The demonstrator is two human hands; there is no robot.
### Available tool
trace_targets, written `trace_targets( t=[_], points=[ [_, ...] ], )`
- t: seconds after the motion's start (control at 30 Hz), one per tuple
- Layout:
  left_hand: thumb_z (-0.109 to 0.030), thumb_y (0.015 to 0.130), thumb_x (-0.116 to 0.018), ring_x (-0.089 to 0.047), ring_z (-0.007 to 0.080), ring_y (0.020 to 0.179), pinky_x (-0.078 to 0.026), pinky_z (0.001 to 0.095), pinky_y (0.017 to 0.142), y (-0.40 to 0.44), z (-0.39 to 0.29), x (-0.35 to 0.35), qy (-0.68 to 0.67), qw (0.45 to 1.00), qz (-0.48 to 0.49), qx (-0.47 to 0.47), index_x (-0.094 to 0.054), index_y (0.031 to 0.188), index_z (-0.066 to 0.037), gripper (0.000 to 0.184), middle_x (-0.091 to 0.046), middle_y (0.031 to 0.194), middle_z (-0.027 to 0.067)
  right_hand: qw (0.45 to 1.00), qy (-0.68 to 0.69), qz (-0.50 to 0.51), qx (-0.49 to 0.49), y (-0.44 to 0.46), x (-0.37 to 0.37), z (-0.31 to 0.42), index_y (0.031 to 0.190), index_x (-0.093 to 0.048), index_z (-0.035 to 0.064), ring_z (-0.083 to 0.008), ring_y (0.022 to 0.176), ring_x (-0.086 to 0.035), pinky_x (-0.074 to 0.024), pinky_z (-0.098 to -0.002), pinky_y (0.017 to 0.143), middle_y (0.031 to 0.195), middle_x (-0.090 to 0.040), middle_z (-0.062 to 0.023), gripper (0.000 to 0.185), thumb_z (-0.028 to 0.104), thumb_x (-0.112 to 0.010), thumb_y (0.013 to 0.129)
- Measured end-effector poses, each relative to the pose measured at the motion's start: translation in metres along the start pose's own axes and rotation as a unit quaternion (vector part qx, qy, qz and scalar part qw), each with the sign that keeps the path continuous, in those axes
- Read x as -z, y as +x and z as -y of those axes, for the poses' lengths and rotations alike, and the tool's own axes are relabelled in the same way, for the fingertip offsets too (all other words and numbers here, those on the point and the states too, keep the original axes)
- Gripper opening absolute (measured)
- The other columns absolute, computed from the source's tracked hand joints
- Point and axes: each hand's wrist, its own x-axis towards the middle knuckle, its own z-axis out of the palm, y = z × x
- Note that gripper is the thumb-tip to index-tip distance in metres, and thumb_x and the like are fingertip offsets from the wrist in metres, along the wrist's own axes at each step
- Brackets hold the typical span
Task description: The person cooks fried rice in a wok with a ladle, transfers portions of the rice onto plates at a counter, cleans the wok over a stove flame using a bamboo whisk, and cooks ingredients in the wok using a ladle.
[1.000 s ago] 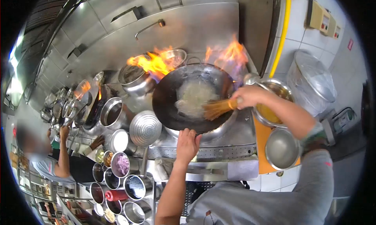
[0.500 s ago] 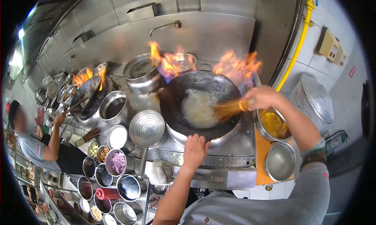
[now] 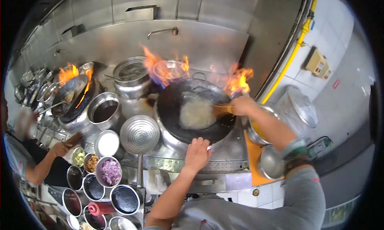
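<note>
A large black wok (image 3: 169, 100) sits on the burner in front of me, with cloudy, foamy liquid (image 3: 195, 115) in its bottom. My right hand (image 3: 243, 106) is closed round a bamboo wok brush (image 3: 221, 110), its bristles down inside the wok's right side. At the near rim, my left hand (image 3: 197, 153) grips the wok's edge, fingertips over the rim; the thumb side shows a bit of white. Left of the wok rests a perforated strainer ladle (image 3: 140, 135), its handle pointing toward me.
Flames (image 3: 239, 81) rise behind the wok. Pots (image 3: 105, 112) and containers of sliced purple onion (image 3: 111, 172) and sauces stand left. At far left, a co-worker's hand (image 3: 60, 149) holds another brush near a flaming wok (image 3: 70, 96). Metal bowls (image 3: 271, 163) sit right.
My view has shifted, moving the scene left. The brush has swept a little up inside the wok. The right-hand flames have shrunk. A co-worker's hand has taken hold of the other brush.
</note>
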Motion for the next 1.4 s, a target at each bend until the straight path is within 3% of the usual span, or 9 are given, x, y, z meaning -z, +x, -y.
trace_targets(
  t=[0.2, 0.23, 0.43, 0.6, 0.73, 0.97, 1.03, 1.2, 1.4],
  points=[
    [-0.018, 0.074, -0.070, -0.050, 0.0298, 0.095, -0.043, 0.0419, 0.077, 0.000, 0.008, 0.006, -0.036, 0.999, 0.032, 0.016, -0.057, 0.100, -0.006, 0.031, -0.051, 0.096, 0.0095, 0.991, 0.041, -0.013, 0.123, -0.061, 0.062, 0.014, 0.106, -0.069, 0.0158, -0.0299, 0.090, -0.065, -0.0514, -0.0399, 0.079, 0.096, -0.068, -0.0133, 0.038, 0.025, -0.065, 0.069],
    [-0.018, 0.074, -0.069, -0.049, 0.0296, 0.096, -0.043, 0.0415, 0.077, 0.000, 0.008, 0.006, -0.038, 0.999, 0.036, 0.015, -0.057, 0.100, -0.006, 0.031, -0.051, 0.096, 0.0096, 0.992, 0.038, 0.111, 0.047, -0.087, 0.086, 0.034, 0.109, -0.068, 0.0168, -0.0298, 0.091, -0.065, -0.0506, -0.0391, 0.080, 0.097, -0.068, -0.0143, 0.042, 0.027, -0.066, 0.068],
    [-0.019, 0.073, -0.070, -0.048, 0.0274, 0.098, -0.043, 0.0416, 0.077, -0.001, 0.012, 0.001, -0.043, 0.999, 0.025, -0.004, -0.056, 0.099, -0.008, 0.031, -0.049, 0.098, 0.0078, 0.998, -0.008, -0.057, -0.009, -0.029, 0.017, 0.047, 0.108, -0.067, 0.0146, -0.0326, 0.097, -0.063, -0.0488, -0.0412, 0.085, 0.102, -0.066, -0.0148, 0.039, 0.033, -0.065, 0.073],
    [-0.019, 0.073, -0.070, -0.047, 0.0271, 0.101, -0.042, 0.0415, 0.080, -0.002, 0.011, 0.000, -0.069, 0.997, 0.026, 0.032, -0.056, 0.099, -0.008, 0.031, -0.049, 0.101, 0.0077, 0.997, -0.025, 0.033, 0.064, -0.077, 0.067, 0.050, 0.108, -0.067, 0.0150, -0.0331, 0.098, -0.062, -0.0487, -0.0404, 0.086, 0.103, -0.066, -0.0153, 0.039, 0.034, -0.066, 0.074],
    [-0.019, 0.073, -0.070, -0.047, 0.0277, 0.099, -0.043, 0.0408, 0.079, -0.004, 0.008, -0.004, -0.072, 0.997, 0.012, 0.007, -0.057, 0.099, -0.007, 0.031, -0.049, 0.099, 0.0084, 0.994, -0.071, 0.012, -0.083, -0.051, 0.038, 0.045, 0.110, -0.067, 0.0187, -0.0319, 0.099, -0.062, -0.0490, -0.0396, 0.086, 0.104, -0.066, -0.0139, 0.039, 0.034, -0.065, 0.075],
    [-0.019, 0.073, -0.070, -0.048, 0.0271, 0.099, -0.043, 0.0410, 0.079, -0.003, 0.011, -0.002, -0.072, 0.996, 0.028, 0.032, -0.057, 0.099, -0.008, 0.031, -0.049, 0.099, 0.0081, 0.985, -0.017, 0.042, 0.164, -0.094, 0.039, 0.006, 0.113, -0.065, 0.0210, -0.0314, 0.100, -0.062, -0.0478, -0.0419, 0.089, 0.107, -0.065, -0.0150, 0.037, 0.033, -0.061, 0.078],
    [-0.019, 0.073, -0.070, -0.048, 0.0271, 0.099, -0.043, 0.0412, 0.079, -0.002, 0.010, -0.003, -0.074, 0.996, 0.029, 0.029, -0.057, 0.099, -0.008, 0.031, -0.049, 0.099, 0.0081, 0.991, 0.053, 0.118, -0.020, -0.070, 0.039, -0.023, 0.113, -0.065, 0.0223, -0.0315, 0.098, -0.062, -0.0482, -0.0425, 0.088, 0.104, -0.066, -0.0145, 0.038, 0.034, -0.063, 0.077],
    [-0.020, 0.074, -0.070, -0.048, 0.0273, 0.099, -0.043, 0.0420, 0.080, -0.001, 0.011, 0.001, -0.062, 0.997, 0.042, 0.021, -0.057, 0.099, -0.008, 0.031, -0.049, 0.099, 0.0085, 0.981, -0.046, -0.174, -0.077, -0.029, 0.060, -0.029, 0.115, -0.064, 0.0231, -0.0312, 0.097, -0.062, -0.0495, -0.0426, 0.086, 0.102, -0.067, -0.0133, 0.040, 0.037, -0.063, 0.077],
    [-0.018, 0.073, -0.071, -0.049, 0.0277, 0.096, -0.043, 0.0408, 0.079, 0.000, 0.009, 0.000, -0.066, 0.997, 0.030, 0.021, -0.058, 0.098, -0.008, 0.030, -0.050, 0.096, 0.0085, 0.995, -0.030, 0.002, 0.093, -0.071, 0.063, -0.003, 0.111, -0.067, 0.0223, -0.0318, 0.096, -0.063, -0.0508, -0.0388, 0.083, 0.105, -0.067, -0.0113, 0.035, 0.034, -0.065, 0.077]
  ],
)
